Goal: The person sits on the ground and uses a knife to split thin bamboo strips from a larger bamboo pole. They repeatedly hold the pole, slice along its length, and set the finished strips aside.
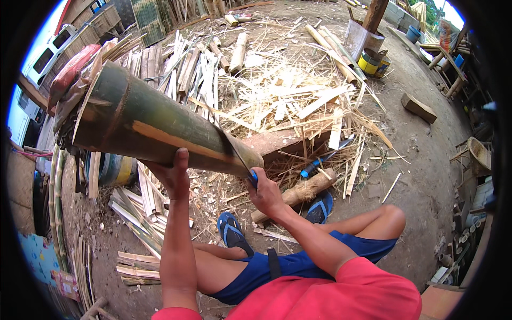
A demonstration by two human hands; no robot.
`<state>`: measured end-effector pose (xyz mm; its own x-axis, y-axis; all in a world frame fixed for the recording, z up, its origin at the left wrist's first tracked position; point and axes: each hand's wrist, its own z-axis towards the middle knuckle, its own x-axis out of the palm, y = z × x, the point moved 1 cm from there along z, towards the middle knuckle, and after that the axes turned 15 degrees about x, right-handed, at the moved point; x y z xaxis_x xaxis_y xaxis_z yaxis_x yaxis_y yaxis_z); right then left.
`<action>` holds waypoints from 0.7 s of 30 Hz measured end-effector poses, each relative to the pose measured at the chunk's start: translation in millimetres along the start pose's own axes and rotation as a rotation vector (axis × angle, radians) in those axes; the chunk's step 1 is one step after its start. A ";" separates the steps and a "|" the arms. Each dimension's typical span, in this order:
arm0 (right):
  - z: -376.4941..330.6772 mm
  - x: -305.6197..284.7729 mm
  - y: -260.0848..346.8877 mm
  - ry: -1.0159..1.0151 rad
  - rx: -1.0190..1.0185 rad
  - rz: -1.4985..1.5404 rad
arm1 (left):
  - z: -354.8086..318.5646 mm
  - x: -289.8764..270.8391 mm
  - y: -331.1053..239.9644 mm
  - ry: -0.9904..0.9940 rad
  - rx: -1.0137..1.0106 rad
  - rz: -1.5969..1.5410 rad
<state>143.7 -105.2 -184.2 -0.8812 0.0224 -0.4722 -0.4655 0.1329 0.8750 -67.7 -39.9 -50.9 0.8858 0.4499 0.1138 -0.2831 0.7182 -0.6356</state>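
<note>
A thick green bamboo pole [170, 120] slants across the upper left, its wide end toward the left. A pale strip along its side has lost the green skin. My left hand [173, 172] grips it from below, thumb up against the near side; the other fingers are mostly hidden beneath. My right hand [265, 194] is closed round the blue handle of a knife [238, 153]. The dark blade lies across the pole close to its narrow end. Beyond my right hand, a second blue-handled blade [309, 169] rests among the shavings.
Pale bamboo shavings [282, 98] heap up ahead, beside a wooden block [272, 141]. A short log [304, 193] lies between my sandalled feet. Split bamboo strips [141, 213] are piled at left. Farther right are a wood block [418, 108] and a yellow-banded container [368, 64].
</note>
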 end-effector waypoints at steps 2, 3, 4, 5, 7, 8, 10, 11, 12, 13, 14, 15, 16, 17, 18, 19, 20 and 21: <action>21.2 0.7 -34.3 -0.023 0.473 -0.112 | 2.5 -0.3 -0.2 0.010 0.024 0.002; 25.8 -3.3 -43.9 -0.002 0.445 -0.192 | 3.3 -0.4 -0.8 -0.014 0.031 0.005; 31.2 -6.7 -46.7 0.018 0.361 -0.179 | 3.4 1.6 -1.2 0.006 0.033 0.018; 36.7 -15.1 -46.6 0.047 0.400 -0.224 | 3.3 4.4 -1.1 0.000 0.026 0.026; 33.2 -26.1 -29.3 0.025 0.223 -0.117 | 1.3 8.8 -1.8 -0.006 0.022 0.027; 32.7 -31.5 -16.4 0.021 0.117 -0.055 | 0.8 9.4 -2.3 -0.014 0.034 0.020; 28.4 -35.4 2.2 -0.072 -0.031 0.000 | -0.5 10.7 -2.2 -0.020 0.022 0.028; 27.7 -33.7 7.0 -0.137 -0.198 0.069 | -0.1 10.4 -2.1 -0.023 0.013 0.032; 29.5 -29.4 3.7 -0.162 -0.197 0.079 | -0.2 10.3 -1.6 -0.030 0.023 0.034; 33.3 -23.8 -5.9 -0.160 -0.105 0.018 | 1.0 9.5 -0.8 -0.019 0.000 0.034; 37.9 -14.5 -19.7 -0.179 -0.076 -0.023 | 1.5 9.0 -0.4 -0.019 -0.002 0.035; 42.1 -3.6 -37.1 -0.193 -0.087 -0.054 | 2.3 7.8 -0.5 -0.020 0.003 0.042; 49.9 2.8 -61.1 0.002 0.259 -0.294 | 3.5 7.4 -0.7 -0.026 -0.012 0.035; 57.5 5.2 -80.6 0.078 0.488 -0.474 | 3.3 6.9 -2.1 -0.033 -0.014 0.030; 60.9 4.7 -92.0 0.071 0.580 -0.412 | 6.2 6.9 -2.4 -0.038 -0.013 0.031; 63.2 1.2 -97.3 0.085 0.531 -0.442 | 8.4 7.7 -3.4 -0.049 0.017 0.030; 64.8 0.1 -95.3 0.076 0.422 -0.398 | 9.9 7.9 -4.6 -0.066 0.044 0.041; 65.0 -5.5 -90.3 0.083 0.457 -0.418 | 9.8 8.7 -5.6 -0.093 0.036 0.066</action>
<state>195.9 -52.9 -267.5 -0.6439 -0.1981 -0.7390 -0.7064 0.5249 0.4748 -62.0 -34.8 -38.8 0.8272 0.5431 0.1445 -0.3543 0.7035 -0.6161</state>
